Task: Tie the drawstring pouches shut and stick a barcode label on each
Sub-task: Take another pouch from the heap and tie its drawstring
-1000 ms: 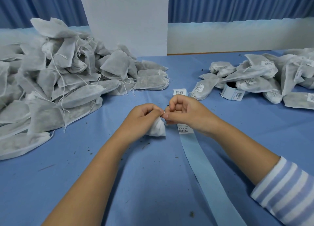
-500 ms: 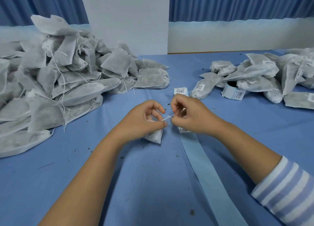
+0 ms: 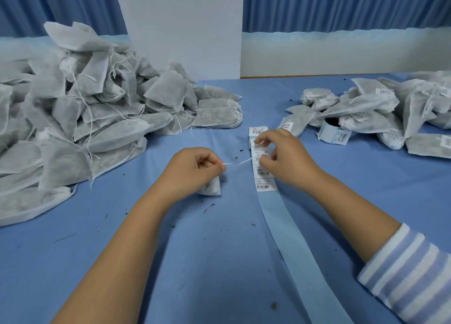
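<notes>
My left hand grips a small white drawstring pouch against the blue table, mostly hidden under the fingers. Its thin white drawstring runs taut to my right hand, which pinches the string's other end. Under my right hand lies a pale blue backing strip carrying several barcode labels, running toward me.
A big heap of unlabelled grey-white pouches fills the left side. Labelled pouches lie piled at the right, beside a label roll. A white panel stands at the back. Dark crumbs dot the blue table.
My hands have moved apart, stretching the drawstring tight between them. My right hand shifted right and up over the label strip, uncovering several labels.
</notes>
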Motion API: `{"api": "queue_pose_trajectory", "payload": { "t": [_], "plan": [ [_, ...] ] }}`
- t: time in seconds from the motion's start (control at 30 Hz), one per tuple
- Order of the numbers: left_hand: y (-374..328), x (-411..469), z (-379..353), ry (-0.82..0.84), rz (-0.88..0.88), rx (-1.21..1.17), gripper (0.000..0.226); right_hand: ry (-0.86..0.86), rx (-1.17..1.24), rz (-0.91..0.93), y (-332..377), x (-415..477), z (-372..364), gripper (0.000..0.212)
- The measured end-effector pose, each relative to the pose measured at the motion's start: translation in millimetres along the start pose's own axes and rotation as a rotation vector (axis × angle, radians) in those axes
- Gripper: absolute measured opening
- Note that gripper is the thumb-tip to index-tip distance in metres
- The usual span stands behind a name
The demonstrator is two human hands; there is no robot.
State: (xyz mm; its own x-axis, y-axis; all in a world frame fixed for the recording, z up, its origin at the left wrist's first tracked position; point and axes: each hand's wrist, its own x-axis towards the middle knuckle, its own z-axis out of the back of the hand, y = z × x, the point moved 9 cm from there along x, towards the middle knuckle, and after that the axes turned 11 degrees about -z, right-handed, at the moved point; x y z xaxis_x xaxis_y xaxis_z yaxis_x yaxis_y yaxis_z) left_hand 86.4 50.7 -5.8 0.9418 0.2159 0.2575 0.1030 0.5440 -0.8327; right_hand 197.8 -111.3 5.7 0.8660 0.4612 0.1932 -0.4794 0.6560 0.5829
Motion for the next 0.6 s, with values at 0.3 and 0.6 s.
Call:
{"api": "queue_pose_trajectory", "payload": {
  "t": [0.3, 0.6],
  "plan": [
    [-13.2, 1.7, -1.7, -0.024, -0.099, -0.133, 0.008, 0.577, 0.576, -0.094, 34.7, -30.0, -43.2, 0.021],
    [-25.1, -10.4, -25.5, 0.215, -0.066, -0.29, 0.009, 0.236, 0.636, 0.108, 37.6, -17.0, -8.8, 0.011]
  ]
}}
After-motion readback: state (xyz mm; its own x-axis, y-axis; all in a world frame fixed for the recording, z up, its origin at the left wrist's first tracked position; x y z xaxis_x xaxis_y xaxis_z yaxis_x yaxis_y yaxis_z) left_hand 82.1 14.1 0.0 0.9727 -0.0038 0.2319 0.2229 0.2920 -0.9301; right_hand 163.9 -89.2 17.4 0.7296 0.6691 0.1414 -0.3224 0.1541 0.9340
